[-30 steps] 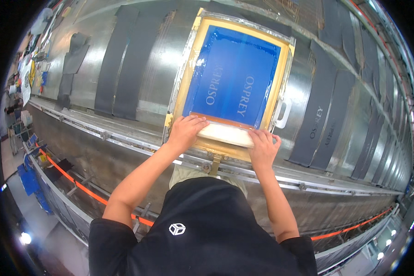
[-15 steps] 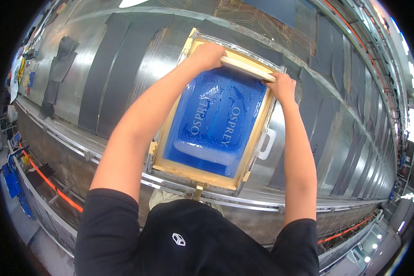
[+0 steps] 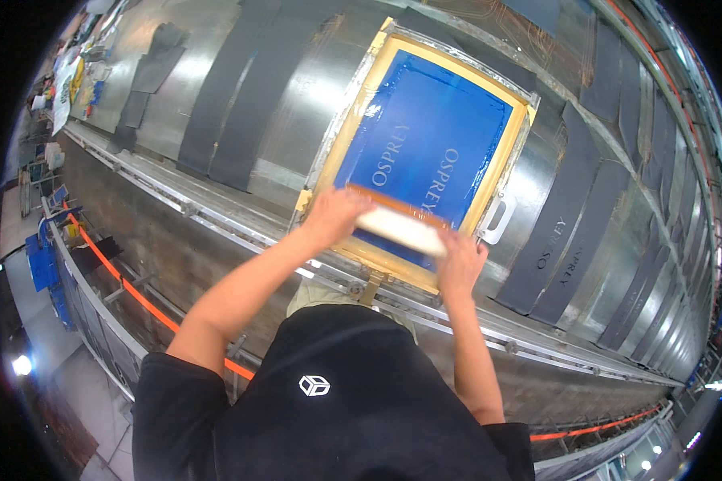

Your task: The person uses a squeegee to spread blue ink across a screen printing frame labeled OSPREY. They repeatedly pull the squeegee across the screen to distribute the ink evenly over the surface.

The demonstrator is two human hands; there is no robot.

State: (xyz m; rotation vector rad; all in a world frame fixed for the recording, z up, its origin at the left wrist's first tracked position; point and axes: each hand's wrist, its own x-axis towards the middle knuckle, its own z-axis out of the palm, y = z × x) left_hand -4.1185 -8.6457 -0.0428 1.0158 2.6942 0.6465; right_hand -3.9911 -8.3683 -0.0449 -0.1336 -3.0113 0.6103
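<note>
A screen-printing frame with yellow-taped edges lies tilted on the long metal table. Its blue mesh carries two lines of pale lettering. Both hands grip a squeegee with a pale handle and an orange-brown blade, smeared by motion, across the near part of the mesh. My left hand is closed round its left end, and my right hand round its right end. The fingers' undersides are hidden. A wet blue film shows on the mesh beyond the blade.
Dark fabric strips lie along the table to the left. More dark strips with printed lettering lie on the right. A white handle sticks out from the frame's right side. A metal rail runs along the near table edge.
Both hands have drawn the squeegee from the far end of the frame to the near end, toward me. The thick blue ink pooled on the mesh is now spread thin. The view has shifted.
</note>
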